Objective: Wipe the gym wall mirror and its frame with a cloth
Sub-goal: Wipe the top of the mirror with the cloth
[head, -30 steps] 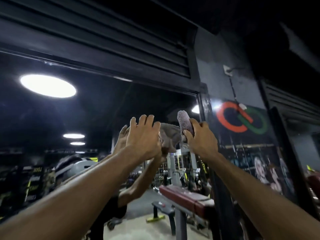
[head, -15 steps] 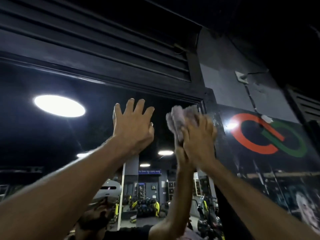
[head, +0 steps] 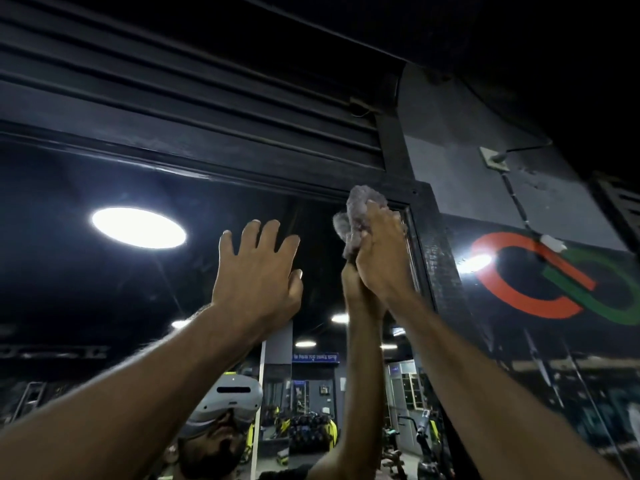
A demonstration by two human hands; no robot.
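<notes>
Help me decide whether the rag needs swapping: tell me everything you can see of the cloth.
The cloth is a greyish-mauve rag with a fuzzy, towel-like pile, bunched into a wad rather than spread flat. The right hand holds it pressed against the top right corner of the mirror, with its upper fold reaching the dark frame. Folds stick out above and to the left of the hand. No stains or wetness can be made out in the dim light.

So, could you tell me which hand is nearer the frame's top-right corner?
Right. The right hand holds the cloth just under that corner; the left hand is spread before the mirror, further left.
</notes>
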